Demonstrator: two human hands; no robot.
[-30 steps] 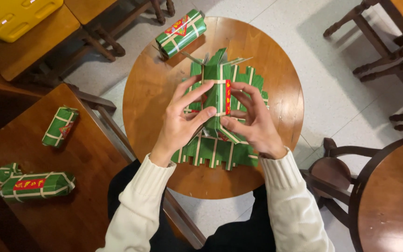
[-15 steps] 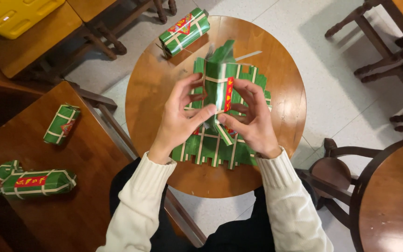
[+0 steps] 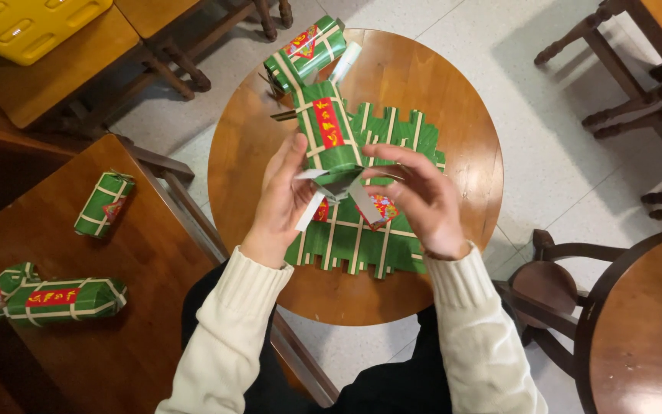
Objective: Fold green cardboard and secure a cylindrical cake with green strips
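Both hands are on a green leaf-wrapped bundle with pale ties and a red label (image 3: 327, 134), held up over the round wooden table (image 3: 453, 100). The left hand (image 3: 285, 195) cups its side, fingers closed against it. The right hand (image 3: 415, 195) pinches the loose pale strip ends (image 3: 346, 192) at its lower end, above a flat stack of green wrapped packets (image 3: 392, 245).

Head view, steeply down, near round table (image 3: 438, 100)

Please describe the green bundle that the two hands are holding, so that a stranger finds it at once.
On the round wooden table, above the flat green leaf mat, both hands lift one green leaf-wrapped bundle with pale ties and a red label. Unlike the bundle lying at the table's far edge, it is off the table.
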